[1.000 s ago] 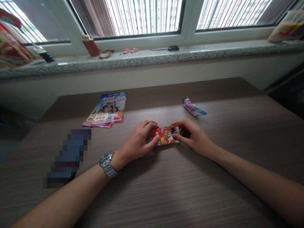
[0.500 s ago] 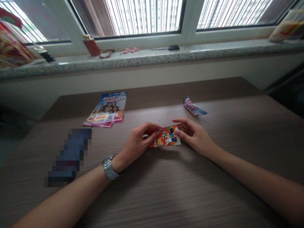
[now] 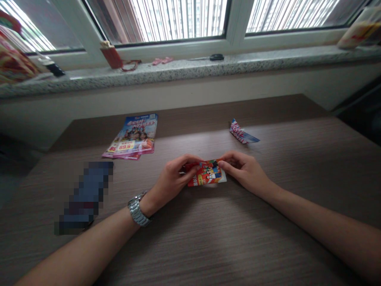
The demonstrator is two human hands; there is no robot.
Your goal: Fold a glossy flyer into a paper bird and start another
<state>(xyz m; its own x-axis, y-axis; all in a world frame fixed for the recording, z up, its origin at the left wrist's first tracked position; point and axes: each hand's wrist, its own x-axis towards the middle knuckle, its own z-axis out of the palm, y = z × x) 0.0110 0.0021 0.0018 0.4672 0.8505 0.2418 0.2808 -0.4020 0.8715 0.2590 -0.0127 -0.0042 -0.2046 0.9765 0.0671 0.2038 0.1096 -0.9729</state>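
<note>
A small piece of folded, printed red paper (image 3: 208, 173) with cartoon figures is held just above the table, near the middle of the view. My left hand (image 3: 179, 174) pinches its left side between thumb and fingers. At the paper's upper right corner, my right hand (image 3: 241, 169) has its thumb and forefinger closed on the edge. The lower right corner shows a pale patch. Behind my right hand lies a folded blue and pink paper piece (image 3: 242, 134), touched by neither hand.
A stack of printed flyers (image 3: 135, 135) lies at the back left of the brown table (image 3: 190, 246). Nearer on the left is a blurred-out dark object (image 3: 86, 198). Scissors (image 3: 216, 57), pink items (image 3: 162, 61) and a red container (image 3: 111, 55) are on the stone windowsill.
My right thumb and fingers have closed on the paper's upper right corner; before, the fingers were more spread. My left hand keeps its hold. The view has shifted slightly.
</note>
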